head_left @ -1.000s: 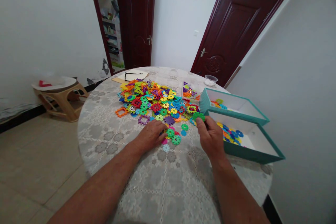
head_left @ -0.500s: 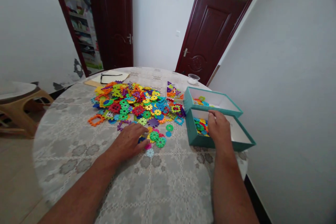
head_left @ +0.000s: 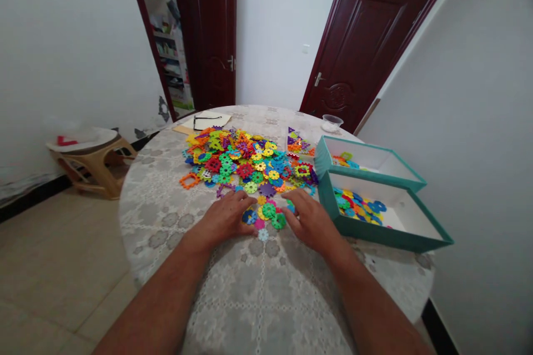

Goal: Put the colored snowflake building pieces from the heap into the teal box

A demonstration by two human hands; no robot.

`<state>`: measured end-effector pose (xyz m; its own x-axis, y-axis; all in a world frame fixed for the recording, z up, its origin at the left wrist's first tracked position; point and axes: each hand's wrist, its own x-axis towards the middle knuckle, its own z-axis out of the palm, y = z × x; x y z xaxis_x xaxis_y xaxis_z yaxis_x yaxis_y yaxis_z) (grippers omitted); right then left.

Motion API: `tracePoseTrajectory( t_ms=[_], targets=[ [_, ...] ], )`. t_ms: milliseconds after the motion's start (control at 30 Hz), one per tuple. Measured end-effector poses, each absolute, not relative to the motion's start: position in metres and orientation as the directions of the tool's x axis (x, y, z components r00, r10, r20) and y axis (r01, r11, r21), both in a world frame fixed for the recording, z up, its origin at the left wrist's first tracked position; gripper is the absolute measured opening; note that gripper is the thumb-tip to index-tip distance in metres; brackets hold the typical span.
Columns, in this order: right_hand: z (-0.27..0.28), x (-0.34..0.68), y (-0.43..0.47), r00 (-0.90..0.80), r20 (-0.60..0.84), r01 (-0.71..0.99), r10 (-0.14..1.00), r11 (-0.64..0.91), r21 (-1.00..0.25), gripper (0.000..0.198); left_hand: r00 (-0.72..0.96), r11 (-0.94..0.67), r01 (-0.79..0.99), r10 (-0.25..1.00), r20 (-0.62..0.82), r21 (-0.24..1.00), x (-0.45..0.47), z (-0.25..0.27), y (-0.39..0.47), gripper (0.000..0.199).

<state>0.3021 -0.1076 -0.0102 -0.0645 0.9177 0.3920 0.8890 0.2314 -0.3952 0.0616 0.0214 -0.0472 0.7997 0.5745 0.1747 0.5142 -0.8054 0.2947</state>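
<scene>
A small cluster of plastic interlocking discs [head_left: 268, 211] lies on the tablecloth between my two hands. My left hand [head_left: 227, 217] rests at its left side, thumb and fingers apart around the edge discs. On the right, my right hand [head_left: 308, 216] curves with spread fingers beside the green and blue discs. Behind them spreads a big heap of colourful flower, gear and square pieces [head_left: 245, 169]. To the right stands a teal box [head_left: 387, 236] with several discs [head_left: 360, 208] lying at its left end.
A second teal box [head_left: 375, 158] with a few pieces sits behind the first. Triangular pieces [head_left: 297, 141], a clear bowl [head_left: 332, 122] and glasses [head_left: 208, 118] on paper lie at the back of the round table [head_left: 158, 205]. A stool [head_left: 94, 163] stands left.
My right hand has left the near teal box and come left to the small disc cluster. My left hand stays at the cluster's left side. The view has shifted left.
</scene>
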Motion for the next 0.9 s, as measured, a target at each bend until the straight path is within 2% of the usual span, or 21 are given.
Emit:
tracePoseTrajectory(
  t_ms=[167, 300, 567, 800, 900],
  targets=[
    [-0.032, 0.281, -0.096, -0.090, 0.170, 0.929, 0.981, 0.144, -0.341, 0.048, 0.824, -0.827, 0.445, 0.529, 0.205, 0.343, 0.063, -0.056, 0.027, 0.049],
    [-0.036, 0.273, -0.086, -0.072, 0.112, 0.953, 0.991, 0.102, -0.286, 0.037, 0.837, -0.846, 0.381, 0.487, 0.249, 0.373, 0.067, -0.060, 0.027, 0.040],
    [-0.050, 0.283, -0.072, -0.071, 0.227, 0.932, 0.971, 0.146, -0.332, 0.020, 0.815, -0.838, 0.417, 0.516, 0.263, 0.351, 0.076, -0.059, 0.020, 0.041],
    [-0.060, 0.287, -0.065, -0.033, 0.290, 0.936, 0.956, 0.131, -0.326, 0.017, 0.809, -0.822, 0.474, 0.548, 0.212, 0.316, 0.079, -0.056, 0.016, 0.044],
    [-0.059, 0.286, -0.068, -0.033, 0.299, 0.930, 0.954, 0.139, -0.340, 0.016, 0.808, -0.824, 0.478, 0.548, 0.216, 0.304, 0.080, -0.054, 0.016, 0.037]
  ],
)
